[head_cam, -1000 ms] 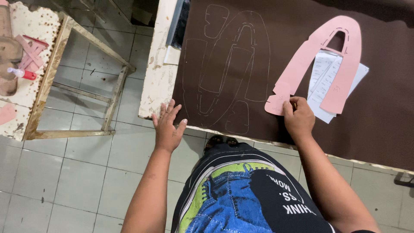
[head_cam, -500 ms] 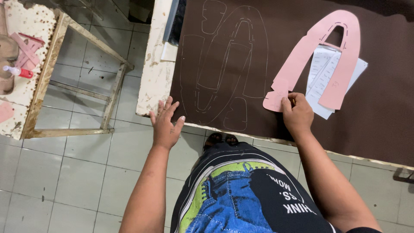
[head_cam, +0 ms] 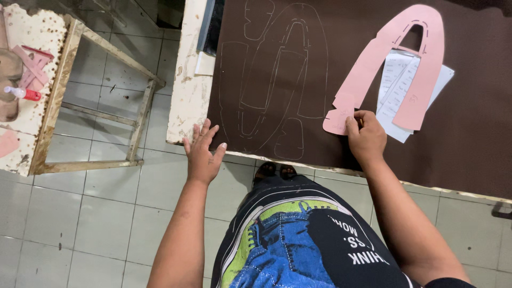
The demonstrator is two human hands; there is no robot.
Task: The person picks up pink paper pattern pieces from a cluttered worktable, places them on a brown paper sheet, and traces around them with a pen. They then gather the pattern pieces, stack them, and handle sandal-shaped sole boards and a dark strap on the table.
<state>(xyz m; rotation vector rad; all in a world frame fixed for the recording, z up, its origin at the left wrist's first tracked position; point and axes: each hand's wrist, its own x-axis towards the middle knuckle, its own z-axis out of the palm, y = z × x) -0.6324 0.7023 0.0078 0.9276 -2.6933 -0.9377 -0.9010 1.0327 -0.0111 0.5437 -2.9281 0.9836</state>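
A dark brown sheet (head_cam: 346, 48) covers the white worktable (head_cam: 188, 90), with several pale outlines traced on it (head_cam: 277, 80). A pink arch-shaped paper pattern (head_cam: 394, 58) lies on the sheet over some white papers (head_cam: 397, 90). My right hand (head_cam: 365, 136) pinches the pattern's lower left end; I cannot see whether it also holds a pen. My left hand (head_cam: 204, 152) is spread flat at the table's near left corner, fingertips touching the sheet's edge.
A worn wooden stool frame (head_cam: 101, 112) stands on the grey tiled floor to the left. Its speckled top (head_cam: 26, 80) carries pink scraps and a small bottle with a red cap (head_cam: 22, 94). My feet show under the table edge (head_cam: 274, 170).
The view has shifted slightly. My right hand has crept a little to the left along the pattern's lower end. My left hand stays at the table corner.
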